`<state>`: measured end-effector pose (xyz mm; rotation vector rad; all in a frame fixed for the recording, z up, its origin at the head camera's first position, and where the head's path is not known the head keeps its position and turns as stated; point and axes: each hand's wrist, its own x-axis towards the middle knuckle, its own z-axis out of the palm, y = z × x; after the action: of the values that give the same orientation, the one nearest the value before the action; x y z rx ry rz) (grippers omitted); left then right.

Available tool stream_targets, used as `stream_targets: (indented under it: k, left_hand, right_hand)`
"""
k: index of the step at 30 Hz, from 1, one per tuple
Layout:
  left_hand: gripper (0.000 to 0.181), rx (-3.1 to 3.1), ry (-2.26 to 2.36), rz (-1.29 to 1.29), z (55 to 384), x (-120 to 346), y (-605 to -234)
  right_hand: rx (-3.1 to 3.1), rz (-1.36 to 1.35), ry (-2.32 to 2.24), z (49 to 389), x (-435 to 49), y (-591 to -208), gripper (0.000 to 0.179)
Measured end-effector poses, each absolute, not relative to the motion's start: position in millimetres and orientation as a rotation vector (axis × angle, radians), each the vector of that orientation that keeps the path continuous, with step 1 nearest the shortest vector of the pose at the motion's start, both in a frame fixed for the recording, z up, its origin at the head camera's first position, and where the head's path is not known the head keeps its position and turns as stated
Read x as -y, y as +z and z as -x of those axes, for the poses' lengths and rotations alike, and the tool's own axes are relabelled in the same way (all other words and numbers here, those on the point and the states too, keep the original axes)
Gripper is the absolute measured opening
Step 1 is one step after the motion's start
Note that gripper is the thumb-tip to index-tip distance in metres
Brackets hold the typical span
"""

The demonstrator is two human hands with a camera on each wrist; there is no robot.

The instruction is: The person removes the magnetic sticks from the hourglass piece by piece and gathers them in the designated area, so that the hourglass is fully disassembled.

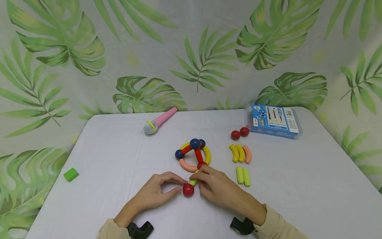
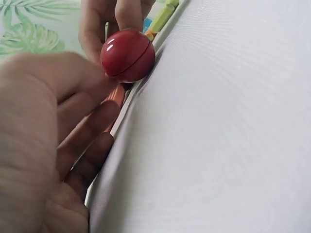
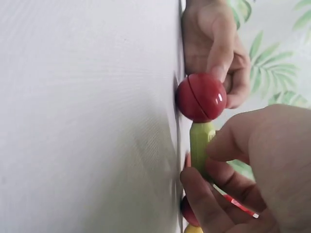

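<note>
Near the front middle of the table, a glossy red ball (image 1: 188, 190) sits at the end of a short yellow-green rod (image 3: 199, 143). My left hand (image 1: 158, 191) holds the ball at its left side between thumb and fingers. The rod is pinched by my right hand (image 1: 219, 187), whose fingers partly hide it in the head view. Just beyond lies a ring of curved yellow and salmon rods (image 1: 188, 165) joined by balls. Straight red rods (image 1: 198, 156) rise from it to a dark blue ball (image 1: 195, 143). Another red ball (image 1: 201, 164) stands at the ring's near side, partly covered by my right hand.
To the right lie two red balls (image 1: 235, 135), several curved rods (image 1: 241, 153) and two yellow-green rods (image 1: 240, 175). A blue box (image 1: 274, 121) stands at the back right. A pink toy microphone (image 1: 159, 121) lies at the back, a green block (image 1: 71, 174) far left.
</note>
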<state>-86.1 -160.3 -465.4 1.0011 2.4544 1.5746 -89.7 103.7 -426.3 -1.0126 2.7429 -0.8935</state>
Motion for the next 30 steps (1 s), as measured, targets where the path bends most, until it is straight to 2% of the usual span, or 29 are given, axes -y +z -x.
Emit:
stream_targets:
  k: [4, 8, 10, 18, 24, 30]
  left_hand:
    - [0.027, -2.612, 1.582, -1.039, 89.7, 160.1, -466.6]
    - [0.032, -2.79, 1.542, -1.027, 92.8, 161.1, -468.0]
    - [0.034, -2.828, 1.514, -1.03, 93.1, 161.7, -468.5]
    - [0.045, -2.947, 1.336, -0.988, 92.2, 162.1, -468.2]
    - [0.048, -3.017, 1.182, -0.958, 92.4, 161.7, -467.6]
    - [0.036, -3.015, 1.203, -0.998, 92.5, 161.8, -468.0]
  right_hand:
    - [-2.714, 0.95, -0.823, 86.2, -107.6, -426.3, 0.028]
    - [-2.688, 0.913, -0.763, 83.3, -108.5, -427.2, 0.046]
    - [-2.672, 0.927, -0.746, 82.6, -109.2, -427.3, 0.049]
    - [-2.557, 1.097, -0.712, 79.5, -124.6, -422.1, 0.026]
    - [-2.581, 1.044, -0.681, 81.3, -134.3, -418.2, 0.03]
    - [-2.715, 0.907, -0.657, 84.2, -136.7, -418.1, 0.038]
